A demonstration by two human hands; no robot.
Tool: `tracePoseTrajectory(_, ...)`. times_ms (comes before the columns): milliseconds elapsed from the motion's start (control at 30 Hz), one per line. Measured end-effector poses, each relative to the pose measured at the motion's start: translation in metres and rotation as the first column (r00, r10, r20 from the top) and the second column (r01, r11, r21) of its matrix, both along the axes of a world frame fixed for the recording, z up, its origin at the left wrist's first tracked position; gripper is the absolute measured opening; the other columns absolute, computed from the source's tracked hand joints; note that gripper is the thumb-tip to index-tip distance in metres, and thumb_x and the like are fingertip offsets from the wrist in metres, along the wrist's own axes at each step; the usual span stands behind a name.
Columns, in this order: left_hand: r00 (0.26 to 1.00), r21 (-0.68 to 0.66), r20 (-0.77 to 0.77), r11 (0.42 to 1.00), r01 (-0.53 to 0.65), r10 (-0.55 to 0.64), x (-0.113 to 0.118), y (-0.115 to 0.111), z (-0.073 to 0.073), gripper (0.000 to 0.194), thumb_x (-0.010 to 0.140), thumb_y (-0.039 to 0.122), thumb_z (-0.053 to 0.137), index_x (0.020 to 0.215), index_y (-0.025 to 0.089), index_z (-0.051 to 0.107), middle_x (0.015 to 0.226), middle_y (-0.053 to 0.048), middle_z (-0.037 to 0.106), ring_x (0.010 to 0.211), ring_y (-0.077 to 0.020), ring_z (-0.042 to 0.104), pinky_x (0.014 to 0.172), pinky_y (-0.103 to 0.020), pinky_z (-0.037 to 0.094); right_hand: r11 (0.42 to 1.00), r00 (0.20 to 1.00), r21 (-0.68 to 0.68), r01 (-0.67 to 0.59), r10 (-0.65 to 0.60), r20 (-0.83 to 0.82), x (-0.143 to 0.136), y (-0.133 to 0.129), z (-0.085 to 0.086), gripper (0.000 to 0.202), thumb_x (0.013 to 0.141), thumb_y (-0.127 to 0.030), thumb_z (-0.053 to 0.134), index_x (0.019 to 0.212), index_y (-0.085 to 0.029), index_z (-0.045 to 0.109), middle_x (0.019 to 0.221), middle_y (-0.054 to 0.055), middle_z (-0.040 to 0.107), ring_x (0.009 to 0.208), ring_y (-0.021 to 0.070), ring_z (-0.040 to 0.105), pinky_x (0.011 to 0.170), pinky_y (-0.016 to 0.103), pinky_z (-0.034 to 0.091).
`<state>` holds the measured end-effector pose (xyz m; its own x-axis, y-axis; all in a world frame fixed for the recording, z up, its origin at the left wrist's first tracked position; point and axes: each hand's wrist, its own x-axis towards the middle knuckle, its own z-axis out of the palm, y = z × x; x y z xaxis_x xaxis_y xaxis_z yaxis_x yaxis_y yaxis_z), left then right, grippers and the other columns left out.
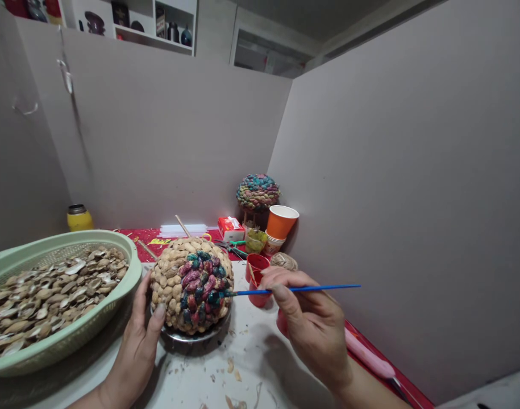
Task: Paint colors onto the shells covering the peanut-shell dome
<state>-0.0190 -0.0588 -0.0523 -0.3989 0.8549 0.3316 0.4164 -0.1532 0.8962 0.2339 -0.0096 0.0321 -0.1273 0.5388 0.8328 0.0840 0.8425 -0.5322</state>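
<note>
A dome-shaped ball covered in peanut shells (170, 284) sits in a shallow metal dish (194, 337). One patch of its shells is painted purple, red, blue and teal, and the rest is tan. My left hand (136, 332) grips the ball's left side, thumb at the front and fingers partly hidden. Pinched in my right hand (313, 324) is a thin blue paintbrush (323, 288), its tip touching a dark teal shell at the painted patch's right edge. Red cups (257, 262) stand just behind the right hand, partly covered by it.
On the left, a green basket (134, 264) holds many shell pieces. Behind stand a multicoloured shell-covered dome (258, 192), an orange paper cup (282, 222), a red-and-white box (231, 229), pliers (232, 245), twine (284, 261) and a yellow jar (79, 218). Grey panels (170, 142) enclose the table.
</note>
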Motion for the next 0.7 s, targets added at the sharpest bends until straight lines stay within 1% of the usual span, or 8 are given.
tracePoseTrajectory(133, 1.000, 0.011, 0.004, 1.000, 0.007, -0.007, 0.000, -0.001, 0.001, 0.066, 0.096, 0.057, 0.040, 0.154, 0.030, 0.025, 0.164, -0.003, 0.028, 0.152, -0.0228, 0.023, 0.125, -0.045, 0.012, 0.998, 0.997, 0.046, -0.053, 0.050, 0.057, -0.002, 0.000, -0.001, 0.015, 0.095, -0.014, 0.057, 0.089, -0.024, 0.065, 0.078, 0.001, 0.065, 0.078, 0.0174, 0.064, 0.080, 0.035, 0.053)
tracePoseTrajectory(233, 1.000, 0.002, 0.005, 1.000, 0.014, -0.014, 0.000, -0.001, 0.001, 0.065, 0.096, 0.056, 0.040, 0.155, 0.031, 0.024, 0.165, -0.002, 0.026, 0.152, -0.0221, 0.021, 0.126, -0.044, 0.011, 1.000, 0.999, 0.028, -0.003, 0.002, 0.035, 0.001, 0.004, 0.001, 0.014, 0.095, -0.015, 0.058, 0.090, -0.025, 0.066, 0.081, 0.002, 0.067, 0.082, 0.0178, 0.065, 0.078, 0.033, 0.054)
tracePoseTrajectory(267, 1.000, 0.002, 0.005, 1.000, 0.016, -0.016, 0.000, -0.001, 0.001, 0.065, 0.096, 0.056, 0.040, 0.155, 0.031, 0.024, 0.165, -0.002, 0.026, 0.152, -0.0218, 0.021, 0.126, -0.044, 0.010, 1.000, 1.000, -0.001, 0.019, -0.019, 0.015, 0.003, 0.005, 0.001, 0.013, 0.095, -0.016, 0.059, 0.090, -0.025, 0.067, 0.082, 0.002, 0.068, 0.080, 0.0173, 0.065, 0.073, 0.031, 0.054)
tracePoseTrajectory(333, 1.000, 0.004, 0.009, 1.000, 0.018, -0.018, 0.000, -0.001, 0.000, 0.065, 0.096, 0.056, 0.040, 0.154, 0.032, 0.025, 0.165, -0.001, 0.026, 0.152, -0.0211, 0.021, 0.126, -0.044, 0.010, 0.997, 0.998, -0.072, 0.038, -0.041, -0.040, 0.006, 0.007, 0.002, 0.012, 0.096, -0.021, 0.060, 0.087, -0.025, 0.067, 0.082, 0.002, 0.068, 0.069, 0.0144, 0.063, 0.061, 0.026, 0.052)
tracePoseTrajectory(367, 1.000, 0.005, 0.013, 1.000, 0.016, -0.016, -0.001, 0.000, 0.000, 0.065, 0.096, 0.057, 0.040, 0.154, 0.032, 0.025, 0.165, -0.001, 0.027, 0.152, -0.0209, 0.021, 0.126, -0.045, 0.010, 0.994, 0.997, -0.101, 0.032, -0.039, -0.072, 0.007, 0.008, 0.002, 0.012, 0.096, -0.023, 0.060, 0.087, -0.024, 0.067, 0.082, 0.001, 0.068, 0.062, 0.0126, 0.061, 0.055, 0.024, 0.050)
tracePoseTrajectory(433, 1.000, 0.005, 0.015, 1.000, 0.008, -0.008, -0.001, 0.000, -0.002, 0.064, 0.096, 0.058, 0.040, 0.153, 0.033, 0.026, 0.165, 0.000, 0.027, 0.152, -0.0204, 0.021, 0.126, -0.045, 0.009, 0.991, 0.992, -0.132, 0.007, -0.024, -0.125, 0.009, 0.009, 0.001, 0.011, 0.096, -0.027, 0.061, 0.087, -0.024, 0.068, 0.081, 0.000, 0.068, 0.053, 0.0097, 0.057, 0.049, 0.023, 0.047)
tracePoseTrajectory(567, 1.000, 0.004, 0.008, 1.000, 0.011, -0.011, -0.002, 0.000, -0.004, 0.063, 0.096, 0.058, 0.039, 0.153, 0.035, 0.025, 0.165, 0.002, 0.027, 0.152, -0.0187, 0.020, 0.126, -0.043, 0.009, 0.992, 0.990, -0.128, -0.017, -0.001, -0.141, 0.008, 0.009, -0.001, 0.011, 0.095, -0.028, 0.062, 0.087, -0.024, 0.068, 0.082, 0.000, 0.068, 0.052, 0.0085, 0.057, 0.047, 0.021, 0.047)
tracePoseTrajectory(700, 1.000, -0.003, 0.019, 1.000, -0.002, 0.002, -0.002, 0.000, -0.003, 0.064, 0.096, 0.059, 0.039, 0.153, 0.034, 0.026, 0.164, 0.001, 0.027, 0.152, -0.0191, 0.021, 0.126, -0.042, 0.009, 0.992, 0.985, -0.125, 0.018, -0.039, -0.168, 0.007, 0.008, -0.001, 0.008, 0.095, -0.027, 0.063, 0.090, -0.025, 0.070, 0.084, 0.000, 0.069, 0.052, 0.0081, 0.058, 0.047, 0.020, 0.049)
